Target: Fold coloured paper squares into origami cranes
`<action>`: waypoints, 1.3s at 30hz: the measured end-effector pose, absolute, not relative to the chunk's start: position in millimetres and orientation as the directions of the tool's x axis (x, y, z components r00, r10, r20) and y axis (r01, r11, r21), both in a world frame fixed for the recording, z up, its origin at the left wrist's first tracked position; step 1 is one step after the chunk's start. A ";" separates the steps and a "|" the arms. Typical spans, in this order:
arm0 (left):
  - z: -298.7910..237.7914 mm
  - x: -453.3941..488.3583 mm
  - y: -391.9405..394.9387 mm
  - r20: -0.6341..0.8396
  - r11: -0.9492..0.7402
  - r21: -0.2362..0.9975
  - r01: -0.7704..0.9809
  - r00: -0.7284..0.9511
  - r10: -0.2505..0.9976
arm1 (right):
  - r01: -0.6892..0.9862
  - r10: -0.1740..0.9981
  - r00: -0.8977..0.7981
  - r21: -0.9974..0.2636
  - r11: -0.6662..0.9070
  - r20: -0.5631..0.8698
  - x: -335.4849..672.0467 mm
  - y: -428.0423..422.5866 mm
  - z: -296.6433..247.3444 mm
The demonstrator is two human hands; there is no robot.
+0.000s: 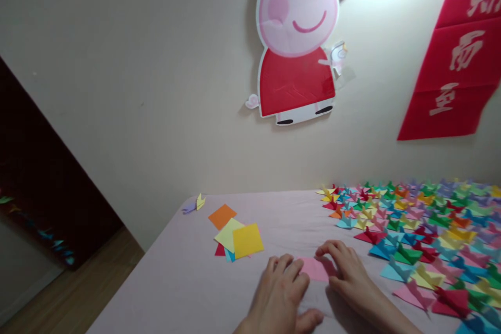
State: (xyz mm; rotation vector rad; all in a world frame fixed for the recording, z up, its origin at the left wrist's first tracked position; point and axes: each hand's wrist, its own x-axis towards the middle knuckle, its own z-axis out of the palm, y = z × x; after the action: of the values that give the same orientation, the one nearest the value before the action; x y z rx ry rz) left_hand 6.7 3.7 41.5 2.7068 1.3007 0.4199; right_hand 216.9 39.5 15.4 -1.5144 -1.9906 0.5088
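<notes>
A pink sheet of paper [314,269] lies on the cloth-covered surface between my two hands, partly hidden by them. My left hand [282,287] rests palm down, its fingertips along the paper's left edge and its thumb stretched out apart from the fingers. At the paper's right side is my right hand [347,271], with its fingers bent over the far edge and its thumb apart from them near the right edge. Neither hand is closed around the paper. Up and to the left are loose paper squares: a yellow one [248,240], a pale yellow one [225,235] and an orange one [222,216].
Many folded paper cranes [407,254] in mixed colours stand in rows on the right. Two folded pieces, one pale yellow [200,202] and one purple [189,209], sit at the far left corner. A pig cutout [297,83] and a red banner [442,68] hang on the wall.
</notes>
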 end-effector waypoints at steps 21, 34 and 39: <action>58.7 28.2 25.1 0.257 -0.597 0.168 0.785 0.550 0.795 | 0.621 0.830 -0.484 -0.559 0.549 0.278 225.9 31.9 54.0; 52.5 24.3 25.2 0.317 -0.635 0.159 0.756 0.570 0.758 | 0.590 0.799 -0.538 -0.556 0.585 0.268 231.7 32.2 56.1; 48.1 26.2 24.8 0.353 -0.659 0.093 0.747 0.594 0.723 | 0.643 0.806 -0.519 -0.491 0.588 0.286 226.6 28.9 49.5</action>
State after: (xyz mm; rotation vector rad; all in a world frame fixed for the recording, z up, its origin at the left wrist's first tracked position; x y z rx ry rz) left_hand 26.2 24.8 48.1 2.8614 1.3211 0.5873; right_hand 226.6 28.9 49.5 -1.1529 -2.3330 0.4475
